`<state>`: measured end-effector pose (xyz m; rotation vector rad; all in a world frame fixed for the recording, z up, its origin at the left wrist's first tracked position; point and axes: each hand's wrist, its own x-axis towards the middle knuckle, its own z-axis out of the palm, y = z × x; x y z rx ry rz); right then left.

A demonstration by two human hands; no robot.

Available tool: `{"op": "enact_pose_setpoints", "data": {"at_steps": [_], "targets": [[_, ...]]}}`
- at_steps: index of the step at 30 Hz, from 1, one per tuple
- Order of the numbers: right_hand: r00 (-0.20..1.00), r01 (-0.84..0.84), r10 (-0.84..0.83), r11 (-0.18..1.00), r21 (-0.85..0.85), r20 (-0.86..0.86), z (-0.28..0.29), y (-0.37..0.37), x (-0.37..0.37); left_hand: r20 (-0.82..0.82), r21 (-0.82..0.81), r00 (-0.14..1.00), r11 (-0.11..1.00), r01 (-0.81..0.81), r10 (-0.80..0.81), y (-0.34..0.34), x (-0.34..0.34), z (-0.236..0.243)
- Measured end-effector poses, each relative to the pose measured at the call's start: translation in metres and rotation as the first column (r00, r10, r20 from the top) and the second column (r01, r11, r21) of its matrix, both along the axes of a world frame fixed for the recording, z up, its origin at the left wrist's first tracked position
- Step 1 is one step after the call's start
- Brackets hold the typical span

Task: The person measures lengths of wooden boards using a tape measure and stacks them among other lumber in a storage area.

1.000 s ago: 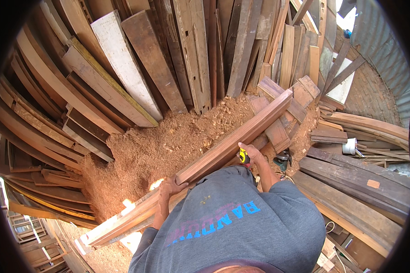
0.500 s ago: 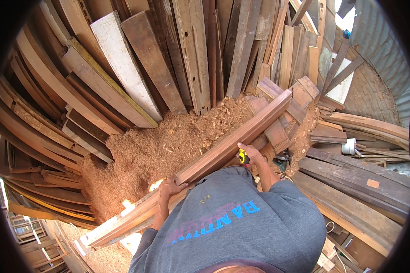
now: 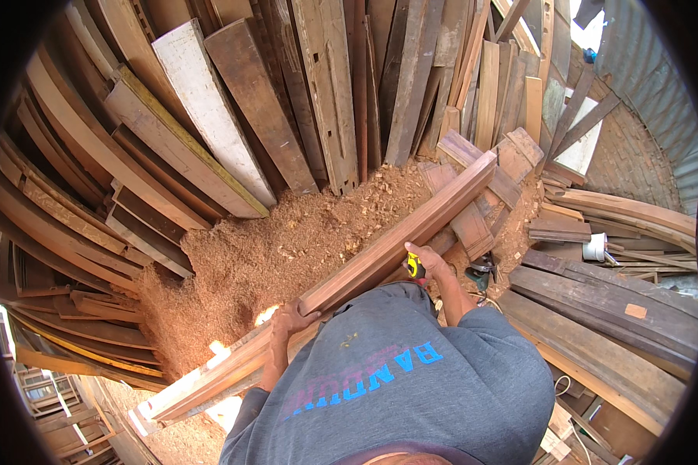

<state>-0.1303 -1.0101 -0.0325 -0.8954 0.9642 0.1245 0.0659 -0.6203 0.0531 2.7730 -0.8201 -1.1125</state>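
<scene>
A long reddish timber beam runs diagonally from the lower left to the upper right, its far end over some loose short boards. My left hand is closed on the beam around its middle, fingers wrapped on the wood. Farther along to the right, my right hand grips a yellow-and-black tape measure close against the beam's near side. A dark green power tool lies just right of that hand.
Many planks lean upright along the back and left. Sawdust and shavings cover the ground before them. Stacked boards lie at the right, beside a white bucket. Corrugated metal sheeting curves along the upper right.
</scene>
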Motion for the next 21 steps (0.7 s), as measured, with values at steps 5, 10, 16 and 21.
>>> {"op": "enact_pose_setpoints", "data": {"at_steps": [5, 10, 16, 21], "targets": [[1.000, -0.003, 0.003, 1.000, 0.004, -0.006, 0.001, 0.000, 0.000, 0.011, -0.005, 1.000, 1.000, -0.004, 0.004, 0.000, -0.002, 0.001], [1.000, 0.019, -0.019, 1.000, 0.003, 0.003, -0.004, 0.001, -0.001, 0.040, -0.039, 0.999, 0.999, -0.013, 0.014, 0.002, -0.002, -0.002], [1.000, 0.021, -0.021, 1.000, 0.007, -0.015, 0.006, 0.004, 0.003, 0.072, -0.074, 0.997, 0.997, -0.022, 0.027, 0.009, -0.005, -0.010], [0.989, -0.110, 0.107, 0.993, -0.029, -0.103, 0.001, -0.010, -0.009, 0.020, -0.016, 0.999, 0.999, -0.031, 0.032, -0.002, -0.014, 0.010]]}}
